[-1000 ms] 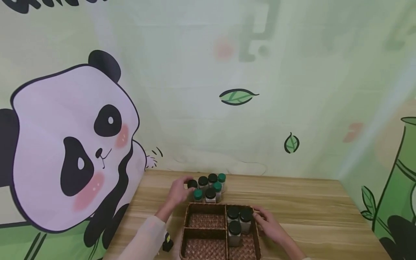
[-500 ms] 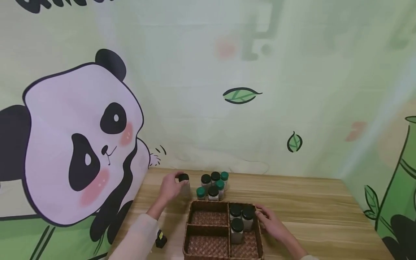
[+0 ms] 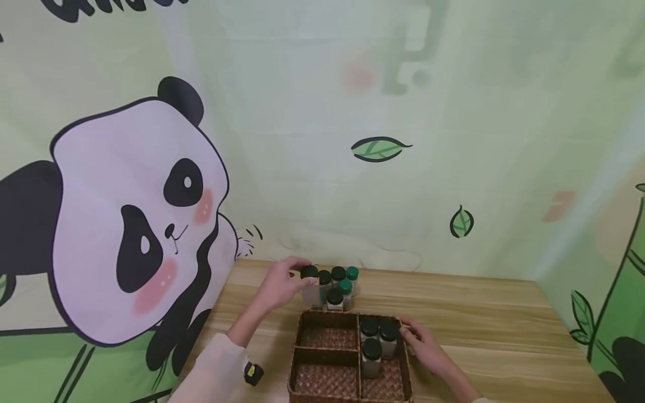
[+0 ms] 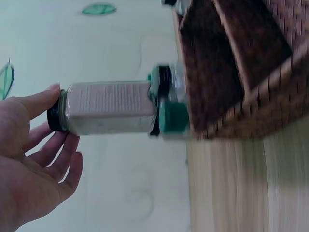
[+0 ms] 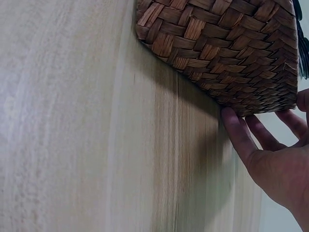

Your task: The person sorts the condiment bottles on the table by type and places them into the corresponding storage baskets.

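My left hand (image 3: 283, 284) pinches the black lid of a square clear spice jar (image 4: 111, 107) between thumb and fingertips. Pale powder fills most of this jar. It hangs upright beside the back group of jars, its base overlapping a green lid (image 4: 174, 116) in the left wrist view. Over at the rear right corner of a brown woven basket (image 3: 327, 350), my right hand (image 3: 425, 348) grips with thumb at the rim and fingers against the outer wall (image 5: 241, 63). Three black-lidded jars (image 3: 372, 358) stand in the basket's right compartment.
Several black- and green-lidded jars (image 3: 335, 299) stand close together behind the basket. A small black object with a yellow mark (image 3: 253, 373) lies left of the basket on the wooden table (image 3: 484, 319). A panda-printed backdrop (image 3: 312, 140) rises behind the table.
My left hand first drew the black-lidded jar away to the left, then brought it back right beside the group. The right hand keeps its place on the basket. The head view shifted slightly.
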### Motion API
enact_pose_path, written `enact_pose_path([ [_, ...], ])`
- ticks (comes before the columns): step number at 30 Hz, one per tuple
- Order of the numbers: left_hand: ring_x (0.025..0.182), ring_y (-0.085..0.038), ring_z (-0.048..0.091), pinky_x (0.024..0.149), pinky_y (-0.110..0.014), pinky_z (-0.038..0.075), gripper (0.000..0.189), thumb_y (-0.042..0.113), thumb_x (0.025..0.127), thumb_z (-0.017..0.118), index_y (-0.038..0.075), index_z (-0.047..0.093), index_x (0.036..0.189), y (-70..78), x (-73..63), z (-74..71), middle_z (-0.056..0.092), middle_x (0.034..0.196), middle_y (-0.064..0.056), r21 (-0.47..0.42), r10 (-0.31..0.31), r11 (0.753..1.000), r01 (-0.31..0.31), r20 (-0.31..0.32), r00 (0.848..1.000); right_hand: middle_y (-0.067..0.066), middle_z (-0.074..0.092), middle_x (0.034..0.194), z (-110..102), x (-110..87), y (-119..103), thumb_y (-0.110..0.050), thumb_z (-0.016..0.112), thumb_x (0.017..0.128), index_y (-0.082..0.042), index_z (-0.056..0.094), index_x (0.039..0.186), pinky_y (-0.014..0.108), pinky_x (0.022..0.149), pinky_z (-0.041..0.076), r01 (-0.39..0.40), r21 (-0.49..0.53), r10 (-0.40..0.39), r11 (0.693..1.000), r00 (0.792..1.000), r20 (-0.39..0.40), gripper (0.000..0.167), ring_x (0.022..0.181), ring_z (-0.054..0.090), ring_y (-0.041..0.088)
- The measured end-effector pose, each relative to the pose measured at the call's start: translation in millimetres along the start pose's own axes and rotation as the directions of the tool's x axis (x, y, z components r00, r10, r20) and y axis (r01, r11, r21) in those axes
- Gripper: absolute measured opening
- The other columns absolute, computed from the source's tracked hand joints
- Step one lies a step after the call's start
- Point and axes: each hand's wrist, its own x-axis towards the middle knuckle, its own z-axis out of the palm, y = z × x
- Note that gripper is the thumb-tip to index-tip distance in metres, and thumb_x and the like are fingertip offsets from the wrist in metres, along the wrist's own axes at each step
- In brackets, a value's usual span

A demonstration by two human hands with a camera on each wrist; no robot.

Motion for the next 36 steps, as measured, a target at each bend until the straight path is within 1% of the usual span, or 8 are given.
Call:
enact_pose_path([
  [3, 0.116, -0.028, 0.066, 0.102, -0.053, 0.053, 0.043, 0.025, 0.092, 0.086, 0.007, 0.073, 0.129, 13.5, -4.8, 13.9, 0.073, 0.126, -0.007, -0.022, 0.04, 0.999, -0.038, 0.065, 0.997, 0.035, 0.057, 0.139, 0, -0.1, 2, -0.018, 0.052, 0.113, 0.011, 0.046, 0.151, 0.04, 0.079, 0.06, 0.0, -0.006, 0.0, 1.0, 1.0, -0.006, 0.048, 0.125, 0.059, 0.04],
  [7, 0.117, -0.029, 0.066, 0.101, -0.052, 0.054, 0.043, 0.026, 0.094, 0.084, 0.006, 0.072, 0.131, 22.5, -12.9, 34.8, 0.072, 0.127, -0.009, -0.025, 0.061, 0.998, -0.058, 0.148, 0.987, 0.033, 0.059, 0.138, -1, -1.0, 3, -0.018, 0.054, 0.112, 0.01, 0.048, 0.15, 0.043, 0.08, 0.06, -0.004, 0.006, 0.004, 1.0, 1.0, -0.021, 0.048, 0.125, 0.059, 0.041],
  [11, 0.12, -0.029, 0.065, 0.1, -0.049, 0.054, 0.045, 0.031, 0.094, 0.084, 0.009, 0.072, 0.131, 20.8, -20.3, 57.6, 0.07, 0.129, -0.007, 0.011, 0.057, 0.998, -0.06, 0.2, 0.978, 0.033, 0.058, 0.141, -1, -2.0, 3, -0.019, 0.055, 0.112, 0.01, 0.049, 0.15, 0.048, 0.088, 0.059, -0.002, -0.013, 0.002, 1.0, 1.0, -0.026, 0.048, 0.127, 0.059, 0.043],
  [15, 0.119, -0.026, 0.066, 0.098, -0.046, 0.055, 0.044, 0.032, 0.093, 0.085, 0.01, 0.074, 0.129, 15.2, -23.7, 79.5, 0.071, 0.126, -0.004, 0.031, 0.05, 0.998, -0.058, 0.223, 0.973, 0.031, 0.054, 0.148, -1, -1.7, 1, -0.021, 0.054, 0.112, 0.008, 0.052, 0.149, 0.053, 0.099, 0.055, 0.001, -0.047, -0.003, 0.999, 0.999, -0.041, 0.047, 0.132, 0.058, 0.044],
  [18, 0.118, -0.026, 0.067, 0.097, -0.045, 0.056, 0.041, 0.029, 0.092, 0.086, 0.009, 0.073, 0.126, 11.8, -25.9, 91.5, 0.071, 0.124, -0.003, 0.016, 0.04, 0.999, -0.045, 0.239, 0.97, 0.03, 0.056, 0.147, -1, -0.3, 1, -0.021, 0.054, 0.112, 0.007, 0.053, 0.149, 0.054, 0.1, 0.054, 0.002, -0.048, -0.004, 0.999, 0.999, -0.049, 0.046, 0.13, 0.059, 0.043],
  [22, 0.117, -0.027, 0.067, 0.099, -0.045, 0.056, 0.039, 0.026, 0.091, 0.087, 0.01, 0.073, 0.123, 6.7, -29.5, 103.5, 0.071, 0.123, -0.004, 0.031, 0.028, 0.999, -0.036, 0.248, 0.968, 0.03, 0.06, 0.142, -2, 0.7, 3, -0.02, 0.055, 0.112, 0.008, 0.053, 0.148, 0.053, 0.099, 0.055, 0.012, -0.054, -0.014, 0.998, 0.999, -0.044, 0.046, 0.127, 0.062, 0.041],
  [26, 0.12, -0.028, 0.066, 0.101, -0.046, 0.055, 0.04, 0.025, 0.09, 0.088, 0.009, 0.072, 0.123, -1.6, -33.4, 113.0, 0.071, 0.123, -0.005, 0.058, 0.014, 0.998, -0.029, 0.254, 0.967, 0.03, 0.057, 0.146, 0, -0.3, 5, -0.02, 0.055, 0.112, 0.008, 0.054, 0.147, 0.056, 0.102, 0.053, 0.025, -0.055, -0.027, 0.998, 0.999, -0.046, 0.045, 0.131, 0.059, 0.043],
  [36, 0.12, -0.025, 0.065, 0.101, -0.045, 0.054, 0.042, 0.03, 0.091, 0.087, 0.01, 0.07, 0.124, -11.2, -33.8, 117.5, 0.07, 0.123, -0.003, 0.094, 0.038, 0.993, -0.067, 0.285, 0.958, 0.03, 0.054, 0.149, 2, -1.2, 5, -0.022, 0.055, 0.112, 0.007, 0.053, 0.149, 0.054, 0.103, 0.052, 0.019, -0.06, -0.023, 0.998, 0.998, -0.062, 0.047, 0.133, 0.057, 0.043],
])
